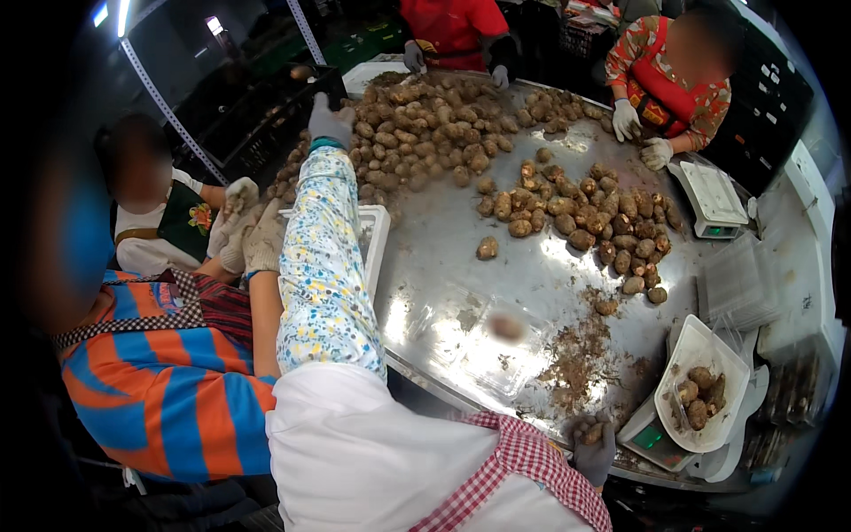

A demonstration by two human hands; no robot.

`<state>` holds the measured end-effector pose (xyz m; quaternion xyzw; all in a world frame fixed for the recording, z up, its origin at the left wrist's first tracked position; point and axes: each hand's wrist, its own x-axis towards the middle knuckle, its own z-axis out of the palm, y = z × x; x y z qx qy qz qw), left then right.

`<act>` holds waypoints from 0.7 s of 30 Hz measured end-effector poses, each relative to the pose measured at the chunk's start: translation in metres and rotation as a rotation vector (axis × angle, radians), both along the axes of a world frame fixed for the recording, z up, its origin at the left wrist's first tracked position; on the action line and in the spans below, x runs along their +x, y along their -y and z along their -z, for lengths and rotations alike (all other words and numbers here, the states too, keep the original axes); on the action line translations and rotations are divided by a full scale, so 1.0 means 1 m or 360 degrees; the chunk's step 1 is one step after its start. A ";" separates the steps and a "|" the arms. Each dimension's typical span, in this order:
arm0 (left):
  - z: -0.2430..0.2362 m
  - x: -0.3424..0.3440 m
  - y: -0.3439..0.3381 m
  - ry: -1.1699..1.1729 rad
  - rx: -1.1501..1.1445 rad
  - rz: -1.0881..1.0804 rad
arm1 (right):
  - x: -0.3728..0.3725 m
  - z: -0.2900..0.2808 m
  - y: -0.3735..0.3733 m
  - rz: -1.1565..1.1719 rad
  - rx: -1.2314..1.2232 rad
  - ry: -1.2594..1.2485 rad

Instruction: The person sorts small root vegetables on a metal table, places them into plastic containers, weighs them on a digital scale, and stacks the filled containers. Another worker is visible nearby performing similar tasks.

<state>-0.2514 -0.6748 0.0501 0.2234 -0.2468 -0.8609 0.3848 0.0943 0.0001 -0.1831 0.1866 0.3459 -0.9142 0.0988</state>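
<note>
My left arm, in a floral sleeve, stretches across the table. My grey-gloved left hand (330, 122) is open near a black crate (239, 120), beside the large heap of brown taros (425, 124). Nothing shows in its fingers. At the near edge my grey-gloved right hand (594, 452) is closed around taros (589, 433), partly hidden by its fingers. Between the two hands lies a clear plastic tray (483, 368), with one blurred taro (507, 327) in or above it. Right of centre sits a smaller group of taros (612, 213), some with pale cut ends.
A white scoop (678, 403) with several taros rests on a scale (651, 439) at my right. Behind it stand stacked clear trays (736, 279) and another scale (714, 197). Co-workers stand at the far side and at my left. Loose dirt (576, 359) covers part of the metal table.
</note>
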 end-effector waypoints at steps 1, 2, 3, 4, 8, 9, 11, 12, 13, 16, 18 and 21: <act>0.001 -0.003 -0.008 0.0267 -0.0914 0.0012 | -0.003 -0.001 0.002 0.0005 -0.0148 0.0016; 0.017 -0.003 -0.016 0.0548 -0.1827 0.0008 | -0.004 0.007 0.001 -0.0014 -0.0012 -0.0019; 0.035 -0.002 -0.023 0.0851 -0.2734 0.0000 | -0.004 0.019 -0.005 -0.0043 0.0126 -0.0044; 0.055 -0.009 -0.036 0.0453 -0.1596 0.0358 | -0.004 0.006 0.001 -0.0024 0.0052 0.0012; 0.122 -0.020 -0.137 0.0245 -0.0099 0.0856 | -0.006 -0.006 0.005 0.0051 -0.0009 0.0109; 0.145 -0.019 -0.150 0.0233 -0.0081 0.0987 | -0.003 0.001 0.003 -0.0050 0.0226 -0.0114; 0.180 -0.014 -0.174 0.0242 -0.0216 0.1241 | -0.002 0.012 0.003 -0.0151 0.0697 -0.0564; 0.191 -0.012 -0.187 0.0282 -0.0518 0.1424 | -0.001 0.011 0.001 -0.0123 0.0606 -0.0497; 0.191 -0.006 -0.199 0.0508 -0.1296 0.1569 | -0.003 0.006 0.002 -0.0091 0.0514 -0.0428; 0.163 0.019 -0.244 0.1203 -0.3782 0.1148 | -0.006 -0.021 0.013 -0.0017 0.0456 -0.0239; 0.175 0.017 -0.263 0.1174 -0.3524 0.1254 | -0.006 -0.027 0.018 -0.0057 0.0676 -0.0262; 0.201 0.003 -0.288 0.1338 -0.3159 0.1317 | -0.011 -0.058 0.026 -0.0145 0.0830 -0.0272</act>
